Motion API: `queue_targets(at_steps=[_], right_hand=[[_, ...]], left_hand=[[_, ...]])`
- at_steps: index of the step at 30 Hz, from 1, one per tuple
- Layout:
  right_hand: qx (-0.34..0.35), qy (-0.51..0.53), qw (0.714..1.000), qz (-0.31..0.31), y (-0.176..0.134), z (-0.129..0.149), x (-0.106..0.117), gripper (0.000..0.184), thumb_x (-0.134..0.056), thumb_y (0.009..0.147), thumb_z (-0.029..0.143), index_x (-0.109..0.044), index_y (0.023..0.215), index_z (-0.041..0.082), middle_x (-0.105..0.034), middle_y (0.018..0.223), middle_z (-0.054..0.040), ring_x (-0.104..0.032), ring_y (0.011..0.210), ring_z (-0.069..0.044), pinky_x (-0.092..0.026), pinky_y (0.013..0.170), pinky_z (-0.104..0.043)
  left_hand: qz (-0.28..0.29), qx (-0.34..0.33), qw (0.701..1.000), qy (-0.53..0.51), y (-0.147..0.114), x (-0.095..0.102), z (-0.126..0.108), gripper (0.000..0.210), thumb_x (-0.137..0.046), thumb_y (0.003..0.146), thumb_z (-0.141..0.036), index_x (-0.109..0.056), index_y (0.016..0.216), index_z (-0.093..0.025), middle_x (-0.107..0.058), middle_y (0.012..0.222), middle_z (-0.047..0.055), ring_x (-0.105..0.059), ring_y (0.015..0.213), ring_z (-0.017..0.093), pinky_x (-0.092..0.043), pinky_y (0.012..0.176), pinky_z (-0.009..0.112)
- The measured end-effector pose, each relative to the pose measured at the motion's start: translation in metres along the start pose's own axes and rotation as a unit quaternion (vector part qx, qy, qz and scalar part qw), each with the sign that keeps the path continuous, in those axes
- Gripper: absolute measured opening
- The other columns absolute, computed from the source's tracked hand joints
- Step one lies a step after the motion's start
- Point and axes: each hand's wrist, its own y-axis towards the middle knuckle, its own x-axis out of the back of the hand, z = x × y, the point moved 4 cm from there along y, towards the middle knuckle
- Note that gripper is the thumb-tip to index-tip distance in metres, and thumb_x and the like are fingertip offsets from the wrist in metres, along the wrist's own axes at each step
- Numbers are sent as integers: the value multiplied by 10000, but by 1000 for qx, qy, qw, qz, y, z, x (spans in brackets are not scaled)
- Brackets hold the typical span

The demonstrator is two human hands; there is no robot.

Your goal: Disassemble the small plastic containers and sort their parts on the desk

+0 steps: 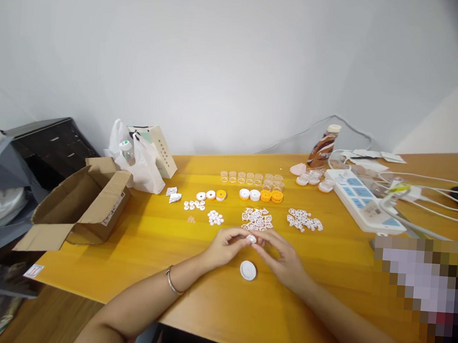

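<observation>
My left hand (228, 245) and my right hand (280, 254) meet over the table, both closed on a small white openwork plastic piece (251, 239). Fingertips partly cover it. Just below them a round white disc (248, 270) lies flat. Beyond my fingers spreads a pile of similar white openwork pieces (257, 218), with another group of such pieces (304, 220) to its right. Small white round caps (215, 217) are heaped at the left, near small white wheel-like pieces (194, 205). White and orange round discs (254, 195) stand in a row farther back.
Clear plastic cups (250, 179) line up at the back. A brown drink bottle (324, 147) and a power strip (364, 201) with cables stand right. At left are an open cardboard box (81, 203), a white plastic bag (146, 168) and foil packets (175, 198).
</observation>
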Motion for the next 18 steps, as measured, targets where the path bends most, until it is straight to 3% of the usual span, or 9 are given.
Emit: queue_targets(at_steps=[6, 10, 18], right_hand=[[1, 28, 999, -16, -6, 2, -3, 157, -531, 846, 262, -618, 974, 239, -635, 822, -31, -601, 758, -166, -502, 702, -302], [7, 39, 999, -22, -8, 4, -7, 127, -559, 822, 234, -588, 946, 233, -625, 786, -14, -602, 727, -155, -500, 695, -294], [-46, 46, 998, -25, -7, 0, -8, 107, -578, 801, 276, -593, 893, 223, -636, 789, -9, -608, 740, -159, -500, 713, -296]], left_hand=[[-32, 35, 988, -145, 2, 2, 6, 288, -723, 694, -316, -596, 877, -133, -653, 791, 41, -613, 742, 123, -465, 737, 243], [-41, 45, 988, -144, 3, 5, 6, 234, -720, 695, -310, -611, 764, -114, -642, 776, 40, -590, 724, 106, -448, 706, 215], [-64, 86, 985, -137, 1, 4, 13, 285, -745, 646, -343, -628, 767, -112, -652, 740, 34, -584, 684, 111, -437, 692, 230]])
